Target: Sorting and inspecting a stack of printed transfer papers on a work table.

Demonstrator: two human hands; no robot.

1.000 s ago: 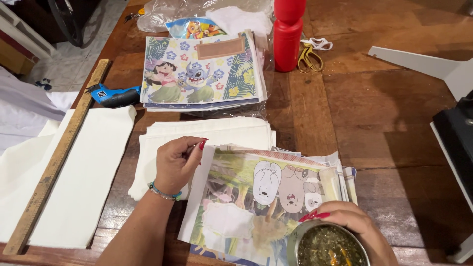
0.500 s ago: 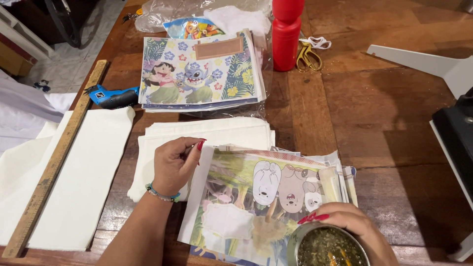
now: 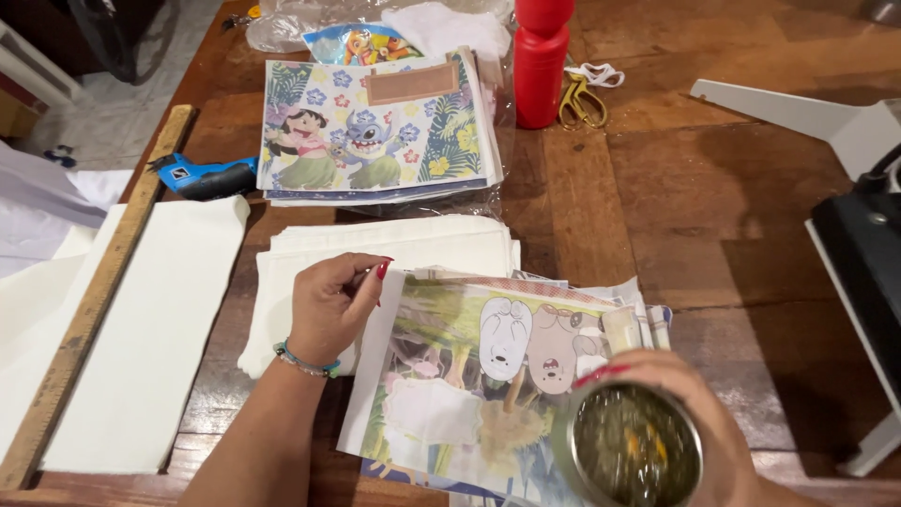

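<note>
Pastel cartoon-animal print on the top paper sheet point(image 3: 469, 376), pinched by red-nailed left hand point(image 3: 328, 305). Blue flowers, green leaves on the far printed sheet stack point(image 3: 375, 127). Plain cream on folded cloth pieces point(image 3: 394, 246); solid red on plastic bottle point(image 3: 541, 61).

Craft workshop: wooden table point(image 3: 601, 216), scissors point(image 3: 582, 94), ruler point(image 3: 94, 300)

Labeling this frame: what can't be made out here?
Head view:
- Right hand: mostly hidden behind the metal cup, itself cut by the bottom edge.
- Left hand fingertips: curled over the printed sheet; grip unclear.
- Black machine: cut off at right edge.
</note>
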